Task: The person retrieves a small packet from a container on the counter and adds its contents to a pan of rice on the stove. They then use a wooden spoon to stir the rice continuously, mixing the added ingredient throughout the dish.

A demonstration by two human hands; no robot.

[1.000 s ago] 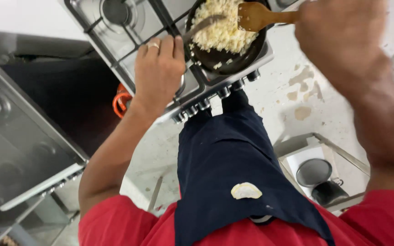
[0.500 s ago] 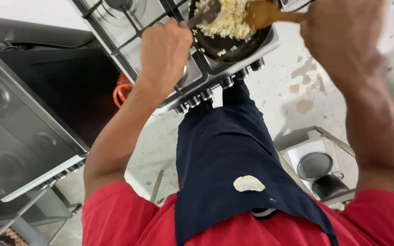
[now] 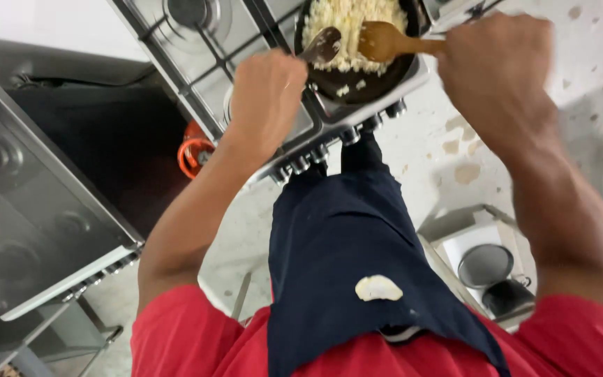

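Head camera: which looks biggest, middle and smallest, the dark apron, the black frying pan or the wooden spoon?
1. Dark apron: biggest, though it hangs nearest the camera, which swells it.
2. Black frying pan, partly cut off at the top.
3. Wooden spoon: smallest.

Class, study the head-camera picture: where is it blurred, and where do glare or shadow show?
Head view: the right hand is smeared by motion blur; the left hand is sharper; soft glare lies on the steel stove top; the gap beside the stove is in deep shadow; the wide lens bends the edges.
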